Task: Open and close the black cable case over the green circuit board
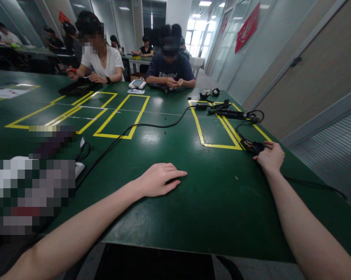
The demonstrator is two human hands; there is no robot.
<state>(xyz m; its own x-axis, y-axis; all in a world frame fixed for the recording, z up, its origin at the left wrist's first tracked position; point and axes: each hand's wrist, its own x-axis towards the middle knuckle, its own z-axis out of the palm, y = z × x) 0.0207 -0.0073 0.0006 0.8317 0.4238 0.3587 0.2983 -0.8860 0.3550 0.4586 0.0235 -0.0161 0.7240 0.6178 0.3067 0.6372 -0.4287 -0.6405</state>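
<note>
My left hand (160, 181) rests palm down on the green table (192, 217), its fingers stretched out and nothing in it. On the right, my right hand (271, 158) has its fingers closed on the near end of a small black device with wires (250, 146). Its exact kind is hard to make out, and my fingers hide part of it. A looping cable links this device to a long black tool-like piece (232, 113) lying farther back, over the yellow tape.
Yellow tape rectangles (222, 147) mark the table. A black cable (154, 125) runs across it to the left. Opposite sit two people, one in a white shirt (111, 58) near a black tray (79, 86), one in a dark shirt (169, 70). A white device (137, 83) stands between them.
</note>
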